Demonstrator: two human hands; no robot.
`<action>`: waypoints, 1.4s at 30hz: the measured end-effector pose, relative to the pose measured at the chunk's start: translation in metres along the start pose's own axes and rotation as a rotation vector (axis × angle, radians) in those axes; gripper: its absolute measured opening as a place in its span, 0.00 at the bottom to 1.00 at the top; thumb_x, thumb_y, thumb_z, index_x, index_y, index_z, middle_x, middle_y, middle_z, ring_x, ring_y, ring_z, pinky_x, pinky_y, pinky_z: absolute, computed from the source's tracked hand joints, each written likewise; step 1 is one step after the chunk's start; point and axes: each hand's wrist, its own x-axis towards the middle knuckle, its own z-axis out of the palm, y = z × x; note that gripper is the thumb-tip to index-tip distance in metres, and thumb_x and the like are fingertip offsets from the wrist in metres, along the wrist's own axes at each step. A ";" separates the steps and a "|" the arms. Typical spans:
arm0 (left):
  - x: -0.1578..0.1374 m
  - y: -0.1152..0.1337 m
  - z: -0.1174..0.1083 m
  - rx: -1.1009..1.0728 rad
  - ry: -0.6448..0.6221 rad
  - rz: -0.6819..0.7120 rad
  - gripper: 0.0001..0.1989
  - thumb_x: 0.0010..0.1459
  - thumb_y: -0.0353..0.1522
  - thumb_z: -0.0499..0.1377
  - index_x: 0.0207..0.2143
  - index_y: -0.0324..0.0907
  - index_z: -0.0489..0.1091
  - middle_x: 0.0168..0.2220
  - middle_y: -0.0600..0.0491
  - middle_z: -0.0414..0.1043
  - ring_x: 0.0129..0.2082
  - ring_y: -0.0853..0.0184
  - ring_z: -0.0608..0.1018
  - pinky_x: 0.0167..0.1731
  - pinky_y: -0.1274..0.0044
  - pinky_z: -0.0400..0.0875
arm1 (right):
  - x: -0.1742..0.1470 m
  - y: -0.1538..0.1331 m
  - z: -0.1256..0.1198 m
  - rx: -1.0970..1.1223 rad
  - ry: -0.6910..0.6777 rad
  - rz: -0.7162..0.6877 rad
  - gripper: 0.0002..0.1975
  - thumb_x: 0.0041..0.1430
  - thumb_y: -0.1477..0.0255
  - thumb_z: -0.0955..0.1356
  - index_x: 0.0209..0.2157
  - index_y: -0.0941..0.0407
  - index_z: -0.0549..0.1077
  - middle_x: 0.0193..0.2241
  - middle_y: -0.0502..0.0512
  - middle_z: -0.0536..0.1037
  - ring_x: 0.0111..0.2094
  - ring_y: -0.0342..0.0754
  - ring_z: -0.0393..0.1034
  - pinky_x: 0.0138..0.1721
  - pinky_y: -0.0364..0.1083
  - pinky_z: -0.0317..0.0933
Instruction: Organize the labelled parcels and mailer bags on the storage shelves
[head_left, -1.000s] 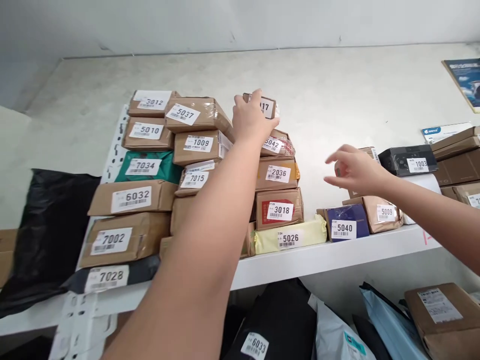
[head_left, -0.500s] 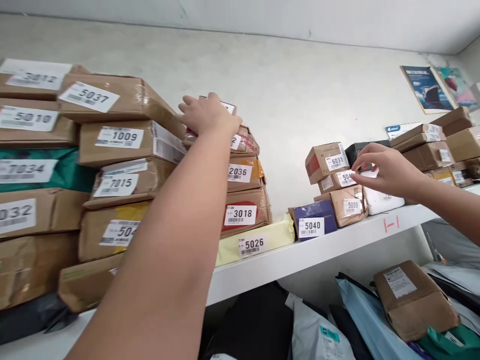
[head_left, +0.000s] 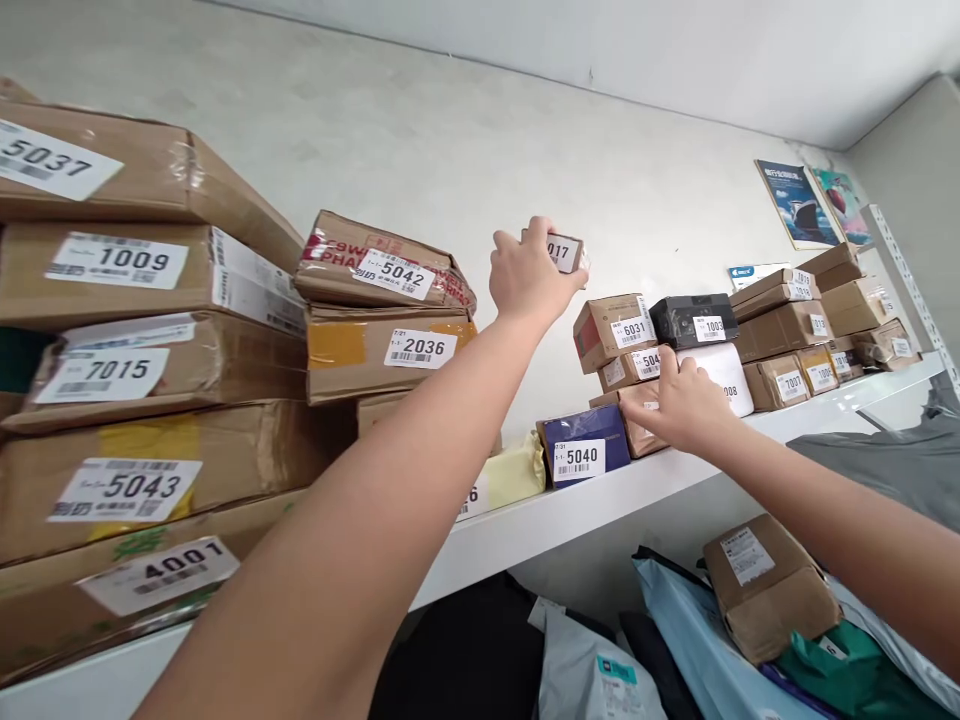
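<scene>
My left hand (head_left: 529,270) grips a small cardboard box (head_left: 564,252) with a white label ending in 017. It holds the box in the air before the wall, above the gap between two stacks. Left of it, parcel 5042 (head_left: 390,270) lies on top of parcel 2036 (head_left: 345,350). My right hand (head_left: 686,405) is in front of the right stack, fingers apart, partly covering a brown parcel (head_left: 637,435); contact with it is not clear. Above that are a small box labelled 504-something (head_left: 611,374) and box 6031 (head_left: 600,325).
Blue box 5040 (head_left: 589,425) and a pale yellow parcel (head_left: 517,470) lie on the white shelf (head_left: 600,505). Black box 1003 (head_left: 671,320) tops a white parcel (head_left: 720,362). Tall parcel stacks stand left. Bags and a carton (head_left: 765,590) lie below.
My left hand has moved right, lifting the small box off the 5042 parcel. My right hand has lowered toward the brown parcel. The view has shifted right.
</scene>
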 end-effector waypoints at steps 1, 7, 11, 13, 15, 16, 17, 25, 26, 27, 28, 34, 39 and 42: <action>-0.004 -0.003 0.002 -0.001 0.003 -0.005 0.36 0.49 0.40 0.72 0.60 0.54 0.68 0.59 0.43 0.64 0.64 0.40 0.69 0.65 0.54 0.65 | -0.003 0.001 0.007 0.019 0.042 -0.002 0.42 0.56 0.46 0.70 0.63 0.59 0.60 0.47 0.74 0.73 0.49 0.74 0.70 0.38 0.61 0.69; -0.030 -0.006 -0.016 0.040 -0.024 -0.013 0.32 0.52 0.41 0.69 0.60 0.56 0.67 0.57 0.43 0.65 0.60 0.43 0.73 0.61 0.56 0.70 | -0.005 0.001 0.033 0.164 0.228 0.098 0.49 0.45 0.48 0.75 0.62 0.60 0.59 0.48 0.71 0.71 0.51 0.70 0.66 0.47 0.62 0.66; -0.035 -0.001 -0.029 0.040 -0.002 -0.028 0.33 0.53 0.40 0.69 0.61 0.55 0.67 0.58 0.42 0.65 0.58 0.43 0.74 0.60 0.56 0.71 | -0.002 -0.005 0.037 0.250 0.229 0.205 0.51 0.41 0.51 0.77 0.60 0.63 0.60 0.50 0.72 0.70 0.53 0.69 0.64 0.54 0.62 0.63; -0.035 0.000 -0.031 0.028 0.003 -0.027 0.33 0.53 0.40 0.69 0.61 0.55 0.67 0.58 0.42 0.65 0.58 0.43 0.75 0.59 0.55 0.70 | -0.003 -0.005 0.037 0.287 0.237 0.211 0.53 0.41 0.52 0.77 0.62 0.64 0.58 0.52 0.73 0.70 0.54 0.70 0.64 0.55 0.62 0.61; -0.035 -0.001 -0.033 0.009 0.005 -0.026 0.33 0.52 0.40 0.70 0.61 0.56 0.67 0.58 0.42 0.65 0.58 0.43 0.74 0.59 0.55 0.70 | -0.003 -0.004 0.038 0.320 0.252 0.194 0.55 0.41 0.52 0.77 0.64 0.63 0.56 0.53 0.74 0.70 0.55 0.70 0.63 0.56 0.63 0.60; -0.036 -0.001 -0.033 0.000 0.007 -0.025 0.33 0.52 0.40 0.70 0.61 0.57 0.67 0.57 0.43 0.65 0.58 0.43 0.74 0.59 0.54 0.70 | -0.003 -0.004 0.039 0.336 0.261 0.190 0.55 0.41 0.53 0.77 0.65 0.63 0.55 0.53 0.74 0.70 0.55 0.71 0.63 0.56 0.63 0.60; -0.037 -0.001 -0.034 -0.009 0.007 -0.023 0.33 0.52 0.41 0.69 0.61 0.57 0.67 0.57 0.43 0.65 0.58 0.42 0.74 0.59 0.54 0.70 | -0.002 -0.004 0.040 0.353 0.272 0.191 0.55 0.41 0.53 0.77 0.64 0.62 0.55 0.53 0.73 0.71 0.55 0.71 0.63 0.57 0.63 0.60; -0.048 0.002 -0.047 -0.049 -0.002 -0.047 0.32 0.53 0.42 0.68 0.61 0.55 0.66 0.56 0.41 0.65 0.57 0.43 0.75 0.59 0.54 0.71 | -0.001 -0.009 0.040 0.564 0.416 0.280 0.38 0.33 0.60 0.75 0.47 0.52 0.59 0.50 0.63 0.69 0.55 0.66 0.62 0.60 0.63 0.58; -0.048 0.001 -0.049 -0.051 0.007 -0.042 0.33 0.53 0.42 0.69 0.61 0.56 0.66 0.56 0.42 0.65 0.57 0.43 0.75 0.60 0.54 0.71 | -0.002 -0.011 0.039 0.591 0.447 0.265 0.37 0.34 0.60 0.74 0.46 0.51 0.58 0.49 0.62 0.68 0.54 0.65 0.63 0.59 0.62 0.60; -0.047 -0.001 -0.051 -0.054 0.018 -0.038 0.33 0.53 0.42 0.69 0.60 0.57 0.66 0.56 0.42 0.65 0.58 0.42 0.75 0.60 0.53 0.70 | -0.004 -0.012 0.037 0.612 0.475 0.242 0.36 0.34 0.59 0.74 0.46 0.51 0.58 0.50 0.61 0.68 0.54 0.63 0.63 0.57 0.61 0.61; -0.046 -0.002 -0.053 -0.060 0.031 -0.035 0.33 0.52 0.41 0.69 0.60 0.58 0.66 0.56 0.43 0.65 0.58 0.42 0.74 0.60 0.53 0.71 | -0.005 -0.013 0.036 0.625 0.499 0.215 0.36 0.35 0.59 0.74 0.47 0.51 0.58 0.50 0.61 0.67 0.53 0.62 0.64 0.56 0.61 0.62; -0.036 -0.012 -0.074 -0.101 0.098 -0.007 0.34 0.51 0.40 0.70 0.60 0.61 0.64 0.56 0.46 0.64 0.60 0.46 0.73 0.58 0.58 0.75 | -0.004 -0.020 0.027 0.595 0.501 0.186 0.48 0.38 0.60 0.74 0.64 0.49 0.61 0.51 0.60 0.63 0.55 0.63 0.61 0.56 0.64 0.62; -0.032 -0.004 -0.105 -0.077 0.106 -0.033 0.30 0.55 0.38 0.70 0.59 0.58 0.66 0.58 0.47 0.66 0.58 0.50 0.75 0.61 0.58 0.73 | 0.002 -0.018 0.033 0.583 0.507 0.169 0.47 0.40 0.60 0.73 0.66 0.48 0.65 0.49 0.59 0.61 0.55 0.64 0.60 0.55 0.65 0.64; -0.032 0.002 -0.119 -0.015 0.110 -0.054 0.32 0.57 0.36 0.71 0.62 0.49 0.65 0.61 0.44 0.64 0.56 0.56 0.76 0.63 0.63 0.71 | 0.003 -0.017 0.039 0.575 0.573 0.139 0.45 0.40 0.59 0.73 0.64 0.50 0.68 0.50 0.59 0.59 0.56 0.63 0.59 0.56 0.64 0.64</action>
